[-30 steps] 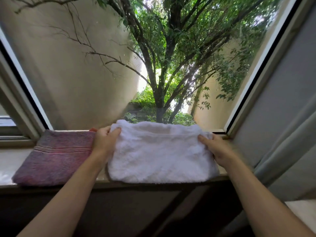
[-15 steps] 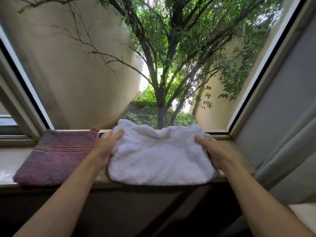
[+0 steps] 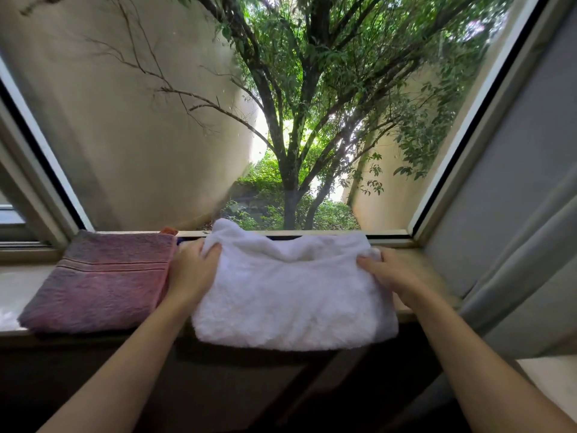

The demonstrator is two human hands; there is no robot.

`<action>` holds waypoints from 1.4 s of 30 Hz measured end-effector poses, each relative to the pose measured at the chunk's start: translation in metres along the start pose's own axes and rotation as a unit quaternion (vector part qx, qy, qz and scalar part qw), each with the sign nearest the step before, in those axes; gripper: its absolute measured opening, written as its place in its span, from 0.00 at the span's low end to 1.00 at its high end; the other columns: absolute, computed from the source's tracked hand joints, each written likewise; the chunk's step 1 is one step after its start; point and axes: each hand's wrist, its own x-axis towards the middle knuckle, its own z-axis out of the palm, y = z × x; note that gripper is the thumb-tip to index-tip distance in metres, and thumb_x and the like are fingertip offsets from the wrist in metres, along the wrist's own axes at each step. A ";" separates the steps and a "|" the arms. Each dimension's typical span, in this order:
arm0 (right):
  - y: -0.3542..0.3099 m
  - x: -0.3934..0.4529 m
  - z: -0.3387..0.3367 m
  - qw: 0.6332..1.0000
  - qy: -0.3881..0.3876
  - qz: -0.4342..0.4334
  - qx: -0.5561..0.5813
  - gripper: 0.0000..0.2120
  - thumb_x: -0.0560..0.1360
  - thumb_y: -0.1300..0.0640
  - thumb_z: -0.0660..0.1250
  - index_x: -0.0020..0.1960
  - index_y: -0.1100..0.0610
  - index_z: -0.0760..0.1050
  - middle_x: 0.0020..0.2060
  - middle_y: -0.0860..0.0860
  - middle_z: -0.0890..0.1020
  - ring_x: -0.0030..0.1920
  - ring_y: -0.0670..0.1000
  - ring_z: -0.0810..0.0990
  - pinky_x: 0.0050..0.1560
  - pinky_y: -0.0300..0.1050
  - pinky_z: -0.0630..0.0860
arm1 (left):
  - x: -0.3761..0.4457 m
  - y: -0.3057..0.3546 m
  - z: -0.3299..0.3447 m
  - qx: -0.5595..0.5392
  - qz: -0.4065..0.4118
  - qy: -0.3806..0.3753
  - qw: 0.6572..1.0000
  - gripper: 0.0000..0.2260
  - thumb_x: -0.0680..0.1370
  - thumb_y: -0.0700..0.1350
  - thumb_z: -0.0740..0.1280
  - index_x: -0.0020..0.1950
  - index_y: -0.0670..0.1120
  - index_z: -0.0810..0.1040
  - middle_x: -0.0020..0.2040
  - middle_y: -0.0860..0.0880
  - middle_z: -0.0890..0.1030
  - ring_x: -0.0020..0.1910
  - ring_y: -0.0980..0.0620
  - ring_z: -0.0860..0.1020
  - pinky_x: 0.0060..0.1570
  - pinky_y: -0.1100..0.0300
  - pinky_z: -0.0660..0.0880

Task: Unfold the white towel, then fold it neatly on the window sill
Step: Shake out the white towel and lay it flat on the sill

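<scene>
Fingers point(image 3: 215, 249) pinch white towel point(image 3: 290, 295) corners — left; right.

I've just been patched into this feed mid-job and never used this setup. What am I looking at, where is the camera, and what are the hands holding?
There is no machine: a person works with bare hands, and the single camera sits on their head, looking forward and down. The window sill carries two towels: a folded pink towel on the left and the white towel in the middle, its front edge hanging slightly over. The left hand pinches the white towel's far left corner; the right hand grips its far right corner. Outside the glass stands a tree.
</scene>
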 end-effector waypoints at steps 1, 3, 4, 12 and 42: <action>-0.005 -0.002 0.001 0.999 0.021 -0.030 -0.039 0.13 0.73 0.49 0.67 0.49 0.58 0.81 0.47 0.54 0.85 0.47 0.54 0.83 0.53 0.54 0.80 | -0.002 0.002 -0.001 -0.012 0.008 0.006 1.000 0.12 0.78 0.48 0.63 0.40 0.42 0.78 0.40 0.42 0.81 0.42 0.41 0.78 0.43 0.50 0.72; -0.009 -0.003 0.002 0.998 0.036 -0.048 -0.025 0.13 0.72 0.47 0.66 0.48 0.56 0.80 0.47 0.53 0.85 0.49 0.55 0.83 0.54 0.56 0.80 | -0.006 0.004 -0.002 -0.092 -0.034 -0.005 0.995 0.13 0.77 0.53 0.63 0.43 0.44 0.79 0.42 0.43 0.82 0.43 0.42 0.79 0.45 0.49 0.74; -0.010 -0.005 0.004 0.999 0.024 -0.026 0.030 0.10 0.75 0.49 0.66 0.48 0.56 0.80 0.47 0.53 0.85 0.48 0.54 0.83 0.54 0.55 0.79 | -0.008 0.004 -0.003 -0.122 -0.073 -0.016 0.990 0.13 0.76 0.53 0.63 0.47 0.45 0.79 0.44 0.44 0.83 0.45 0.42 0.80 0.47 0.48 0.76; 0.001 -0.015 -0.002 0.978 -0.107 0.152 0.091 0.08 0.76 0.59 0.68 0.55 0.58 0.77 0.48 0.56 0.84 0.44 0.54 0.83 0.44 0.43 0.80 | -0.020 0.004 -0.015 -0.117 -0.115 -0.152 0.975 0.09 0.79 0.46 0.63 0.48 0.44 0.81 0.44 0.46 0.84 0.44 0.47 0.80 0.39 0.57 0.72; 0.010 0.018 0.021 0.990 0.090 0.023 0.108 0.13 0.69 0.50 0.72 0.46 0.60 0.80 0.41 0.54 0.85 0.41 0.55 0.82 0.44 0.55 0.80 | 0.018 0.007 0.011 -0.085 -0.135 -0.049 0.986 0.23 0.67 0.59 0.63 0.51 0.43 0.80 0.49 0.43 0.84 0.50 0.42 0.81 0.53 0.48 0.78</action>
